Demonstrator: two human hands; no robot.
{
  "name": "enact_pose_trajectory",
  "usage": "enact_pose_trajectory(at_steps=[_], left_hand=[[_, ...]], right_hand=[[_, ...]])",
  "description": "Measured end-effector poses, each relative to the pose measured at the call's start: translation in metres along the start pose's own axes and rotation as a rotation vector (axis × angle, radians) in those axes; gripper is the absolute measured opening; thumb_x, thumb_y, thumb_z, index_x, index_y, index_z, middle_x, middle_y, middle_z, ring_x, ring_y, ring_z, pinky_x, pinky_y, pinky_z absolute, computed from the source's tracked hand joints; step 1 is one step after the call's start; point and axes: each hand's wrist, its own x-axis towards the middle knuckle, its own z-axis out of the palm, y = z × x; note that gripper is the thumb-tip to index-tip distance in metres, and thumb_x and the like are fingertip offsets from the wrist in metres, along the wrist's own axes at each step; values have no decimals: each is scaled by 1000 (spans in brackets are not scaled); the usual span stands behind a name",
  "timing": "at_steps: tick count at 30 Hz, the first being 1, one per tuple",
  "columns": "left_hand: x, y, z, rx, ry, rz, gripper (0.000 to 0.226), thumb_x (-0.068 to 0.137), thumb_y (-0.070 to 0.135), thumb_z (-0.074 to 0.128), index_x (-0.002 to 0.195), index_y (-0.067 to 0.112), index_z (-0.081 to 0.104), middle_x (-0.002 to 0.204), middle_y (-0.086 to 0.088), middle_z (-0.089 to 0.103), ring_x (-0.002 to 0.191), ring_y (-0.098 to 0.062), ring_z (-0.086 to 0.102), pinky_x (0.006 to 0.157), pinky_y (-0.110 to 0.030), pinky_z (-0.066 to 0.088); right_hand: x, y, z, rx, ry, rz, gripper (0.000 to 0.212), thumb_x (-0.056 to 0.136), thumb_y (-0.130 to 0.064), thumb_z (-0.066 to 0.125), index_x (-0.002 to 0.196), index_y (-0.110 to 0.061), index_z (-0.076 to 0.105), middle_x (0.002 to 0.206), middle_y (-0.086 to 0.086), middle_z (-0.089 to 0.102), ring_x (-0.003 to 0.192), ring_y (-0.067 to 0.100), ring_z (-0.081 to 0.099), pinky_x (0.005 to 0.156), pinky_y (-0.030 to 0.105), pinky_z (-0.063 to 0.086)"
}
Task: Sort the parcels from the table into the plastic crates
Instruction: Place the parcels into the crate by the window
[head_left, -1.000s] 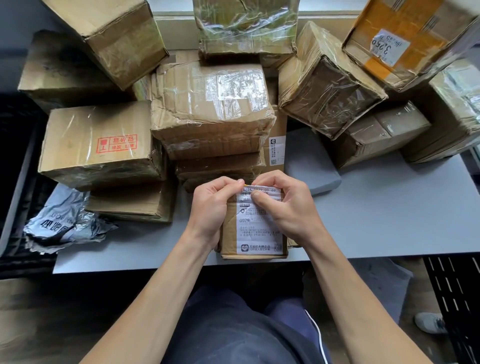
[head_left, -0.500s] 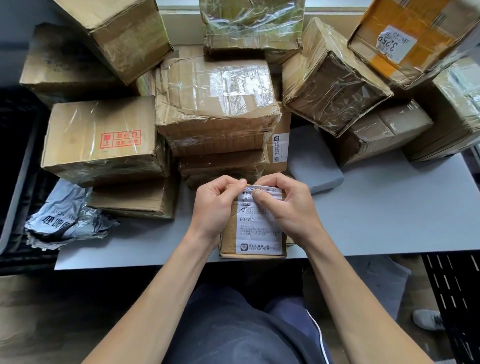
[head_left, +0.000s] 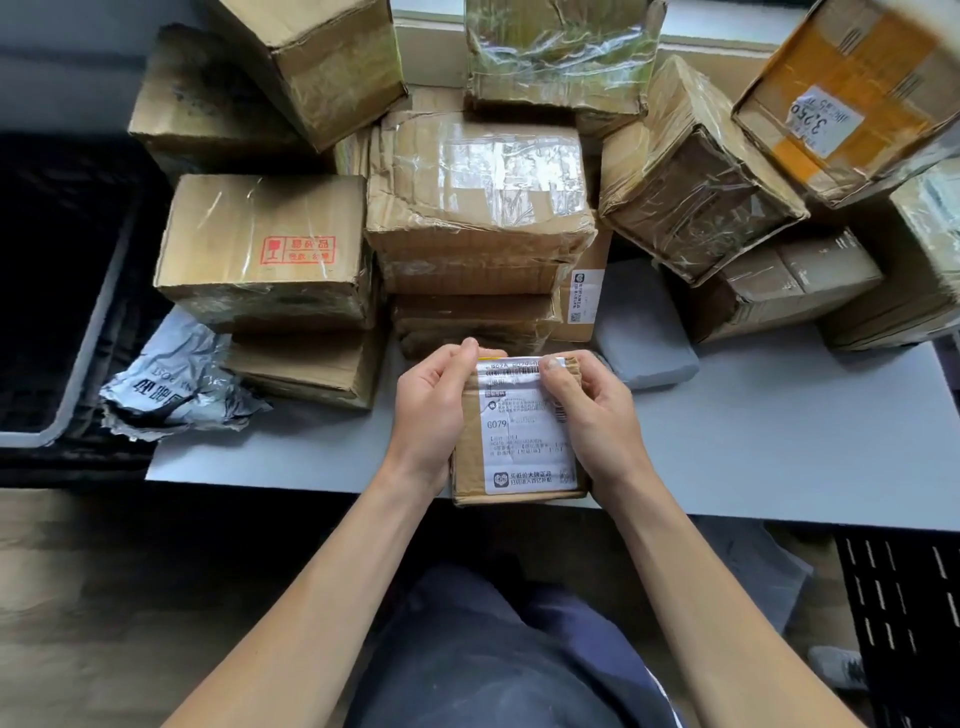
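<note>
A small brown cardboard parcel with a white shipping label lies at the front edge of the grey table. My left hand grips its left side, fingers curled over the top corner. My right hand grips the right side, its thumb pressing on the label's upper edge. A black plastic crate sits below the table's left end. Part of another black crate shows at the lower right.
Several taped cardboard boxes are piled across the back, among them one with a red stamp and one with orange tape. A crumpled grey mailer bag hangs off the left edge. A flat grey packet lies behind my right hand.
Both hands have shifted from pinching the label's top edge together to holding the parcel's two sides. The parcel stays in the same spot at the table's front edge.
</note>
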Motion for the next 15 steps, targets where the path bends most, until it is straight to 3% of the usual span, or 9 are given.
enact_pose_trajectory(at_steps=[4,7,15], left_hand=[[-25,-1,-6,-99,42,29,33,109,29,51,113,5,73,107,-21,77,96,-27,74,91,-45,58],[-54,-7,-12,-155,74,61,33,110,30,44,115,9,69,106,-13,78,97,-23,74,87,-36,60],[-104,-6,-65,-155,287,114,36,112,30,44,118,3,67,106,-17,77,98,-26,75,85,-38,61]], right_hand=[[-9,-6,1,61,-62,-14,20,101,-30,68,85,-19,67,87,4,70,84,19,67,79,45,56],[-19,-9,6,86,-122,-24,17,101,-30,69,85,-24,71,87,2,74,86,20,70,81,46,59],[-56,-1,66,149,-263,9,13,98,-26,71,86,-21,72,85,5,68,86,23,60,83,44,51]])
